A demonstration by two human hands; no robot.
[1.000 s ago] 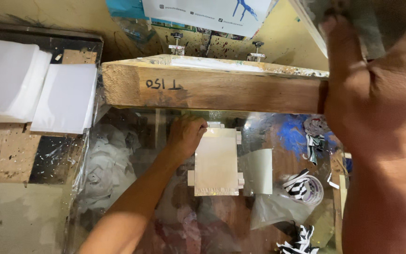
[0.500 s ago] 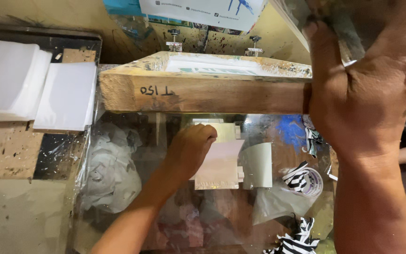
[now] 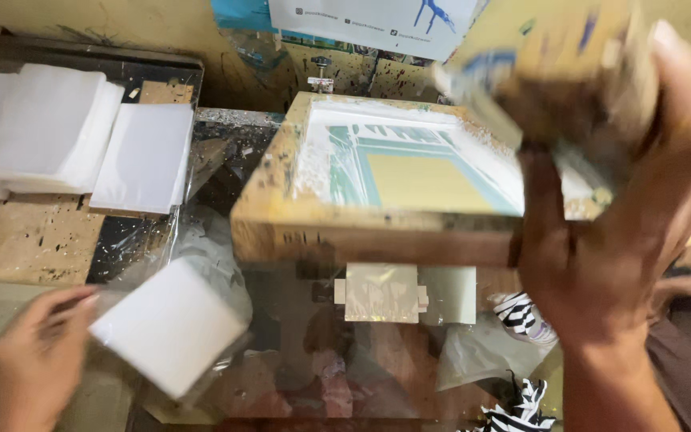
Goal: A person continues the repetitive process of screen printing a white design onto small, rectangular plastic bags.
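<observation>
My left hand [image 3: 29, 360] is at the lower left and grips the corner of a white rectangular sheet [image 3: 171, 324], which is tilted and blurred over the glass top. My right hand [image 3: 601, 248] is at the right, closed around a blurred wooden squeegee [image 3: 569, 88], with its thumb lying across the front rail of a wooden printing screen frame [image 3: 361, 232]. The frame's mesh [image 3: 409, 172] faces up and shows a teal and yellow stencil. Below the frame's front rail, a pale taped rectangle [image 3: 381, 292] lies on the glass.
Two stacks of white sheets [image 3: 41, 132] [image 3: 144, 156] lie at the upper left on a stained wooden bench [image 3: 25, 240]. Striped black-and-white cloth [image 3: 521, 316] and clear plastic lie under the glass at the lower right. A clamp hinge [image 3: 321, 72] holds the frame's far side.
The screen frame has tipped down so its mesh now shows. My left hand has pulled back from under the frame to the lower left, taking a white sheet with it.
</observation>
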